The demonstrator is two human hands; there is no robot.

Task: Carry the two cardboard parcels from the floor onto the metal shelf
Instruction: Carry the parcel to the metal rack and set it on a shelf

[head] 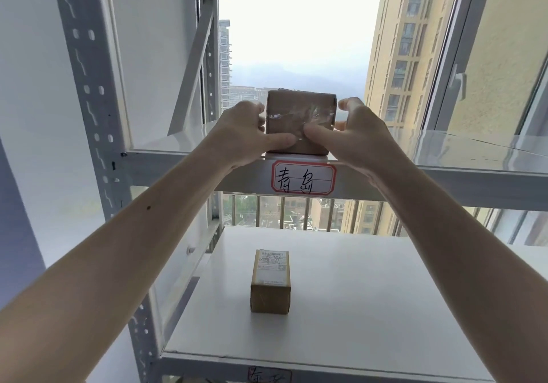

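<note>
Lower shelf (370,279) lies open around the lone parcel (270,282) at centre; left upright (89,92) and top beam (415,181) bound the way in.

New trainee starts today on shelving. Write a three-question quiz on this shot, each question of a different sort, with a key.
1. True or false: both parcels are on the same shelf level.
2. Which hands hold the upper parcel? A) left only B) right only C) both
3. Fill in: the lower parcel has a printed ____ on its top.

Key:
1. False. One sits at the front edge of the upper shelf above the handwritten tag; the other stands on the lower shelf.
2. C. The left hand and right hand grip its sides.
3. Label.
</note>
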